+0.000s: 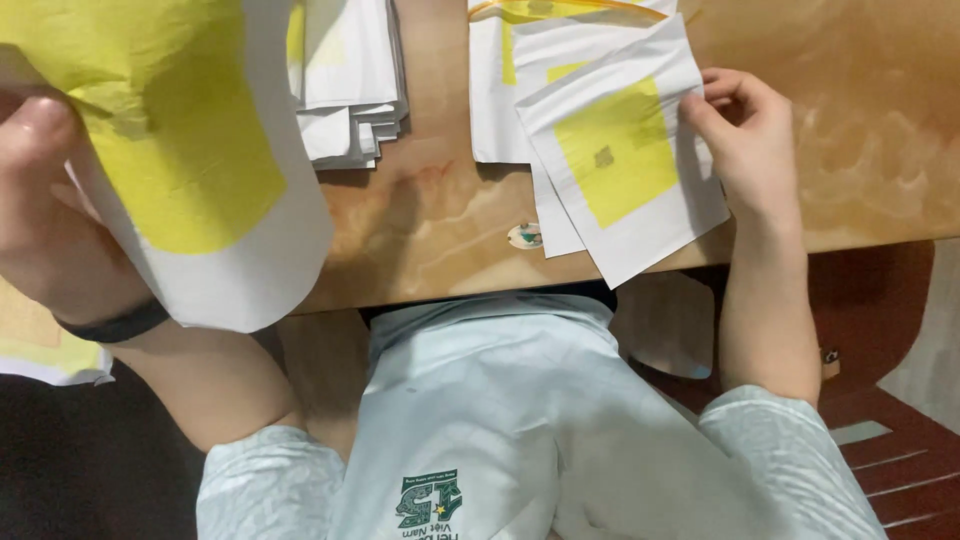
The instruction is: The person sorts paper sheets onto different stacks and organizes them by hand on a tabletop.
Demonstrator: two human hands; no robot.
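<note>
While the left hand [50, 200] grips a curled white sheet with a yellow panel [190, 150] close to the camera, the right hand [745, 130] pinches the right edge of a similar sheet [620, 160] lying tilted on the wooden table [430, 220], its lower corner overhanging the near edge. A paper stack [350, 80] sits between them. The raised sheet hides the left fingers.
</note>
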